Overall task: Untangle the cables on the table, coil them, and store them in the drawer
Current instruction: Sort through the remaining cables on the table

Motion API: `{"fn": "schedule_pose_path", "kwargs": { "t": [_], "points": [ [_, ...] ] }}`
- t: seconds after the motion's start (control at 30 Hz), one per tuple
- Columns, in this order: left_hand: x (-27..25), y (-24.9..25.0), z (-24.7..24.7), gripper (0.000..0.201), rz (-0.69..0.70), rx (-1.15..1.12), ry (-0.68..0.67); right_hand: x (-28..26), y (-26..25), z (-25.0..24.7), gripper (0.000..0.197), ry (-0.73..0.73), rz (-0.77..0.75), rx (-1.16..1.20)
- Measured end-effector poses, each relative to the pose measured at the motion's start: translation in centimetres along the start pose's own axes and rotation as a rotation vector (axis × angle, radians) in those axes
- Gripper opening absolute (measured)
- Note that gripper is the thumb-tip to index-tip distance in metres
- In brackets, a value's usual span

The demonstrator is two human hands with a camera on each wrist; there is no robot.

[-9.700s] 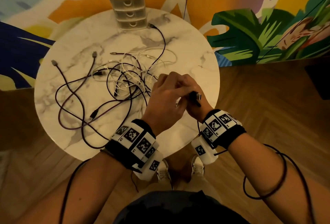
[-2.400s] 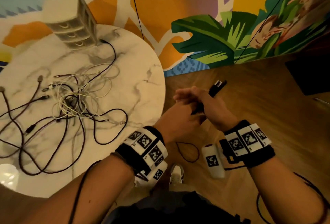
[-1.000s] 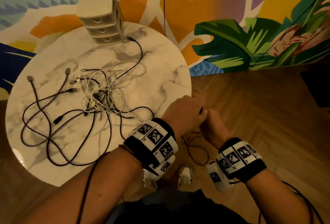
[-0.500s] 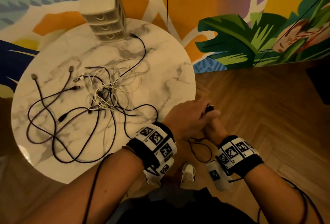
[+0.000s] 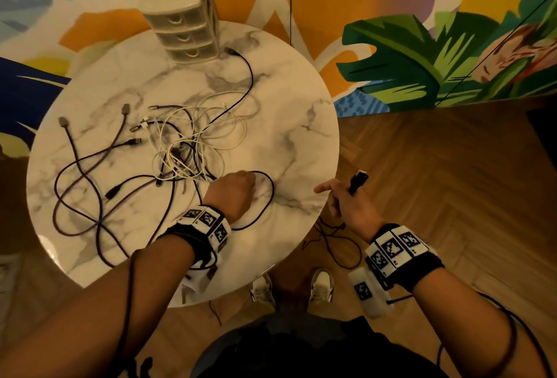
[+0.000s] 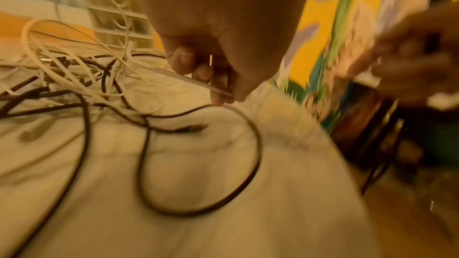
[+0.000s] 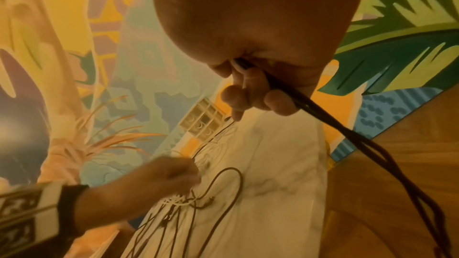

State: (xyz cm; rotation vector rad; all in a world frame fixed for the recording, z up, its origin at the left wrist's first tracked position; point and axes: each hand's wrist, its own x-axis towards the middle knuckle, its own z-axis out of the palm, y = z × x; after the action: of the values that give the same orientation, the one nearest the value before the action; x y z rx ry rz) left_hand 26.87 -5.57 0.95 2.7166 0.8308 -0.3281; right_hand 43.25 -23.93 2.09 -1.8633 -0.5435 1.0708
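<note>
Gripping a bundle of dark cable [image 7: 323, 117] off the near right edge of the tabletop [image 5: 289, 100], the right hand [image 5: 349, 206] has its fingers [image 7: 250, 87] curled round several strands, the plug end poking up past the knuckles and the slack hanging in loops toward the wooden floor [image 5: 452, 182]. That cable looks freed from the heap and partly coiled — not yet stored. The left hand [image 5: 233, 194] is over the near side of the tabletop, its fingers [image 6: 183, 60] pinching a thin white cable [image 6: 206, 85] at the edge of the tangle [image 5: 187, 148]; the wrist view is blurred, so whether it also catches the dark loop just below I cannot tell.

By my reading the step in hand is starting on a second cable while the first is unfinished. The next move calls for drawing the white strand out slowly, following it through the knot instead of tugging, since white and dark cords cross one another mid-table.

Farther back, the small drawer unit [image 5: 184, 16] stands at the far rim, all three drawers closed — one must be opened. Beyond it rises a painted mural wall [image 5: 422, 46].
</note>
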Motion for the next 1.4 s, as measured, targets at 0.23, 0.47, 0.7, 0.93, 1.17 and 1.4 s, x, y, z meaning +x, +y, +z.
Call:
{"fn": "schedule_pose_path", "kwargs": {
  "t": [0.23,0.47,0.7,0.93,1.17,1.4],
  "points": [
    [-2.1,5.8,-3.3,0.006,0.106,-0.614,0.407,-0.3,-4.3,4.2,0.031,-0.243,-0.090,0.122],
    [-3.2,5.7,-4.6,0.011,0.019,-0.874,0.412,0.0,-5.8,5.6,0.026,-0.366,-0.065,0.148],
    [-3.6,5.8,-5.6,0.013,0.082,-0.803,0.420,0.1,-6.9,6.9,0.039,-0.356,-0.064,-0.053],
    [-3.8,4.4,-5.7,0.028,0.209,-0.683,0.420,-0.1,-6.8,8.0,0.021,-0.100,-0.318,-0.080],
    [-2.1,2.9,-4.5,0.028,-0.121,-1.256,-0.002,0.0,-6.6,9.1,0.043,0.064,-0.272,-0.018],
    [-2.6,-4.0,3.2,0.013,-0.060,-0.577,-0.096,0.2,-7.7,7.2,0.050,0.027,-0.118,0.770]
  ]
}}
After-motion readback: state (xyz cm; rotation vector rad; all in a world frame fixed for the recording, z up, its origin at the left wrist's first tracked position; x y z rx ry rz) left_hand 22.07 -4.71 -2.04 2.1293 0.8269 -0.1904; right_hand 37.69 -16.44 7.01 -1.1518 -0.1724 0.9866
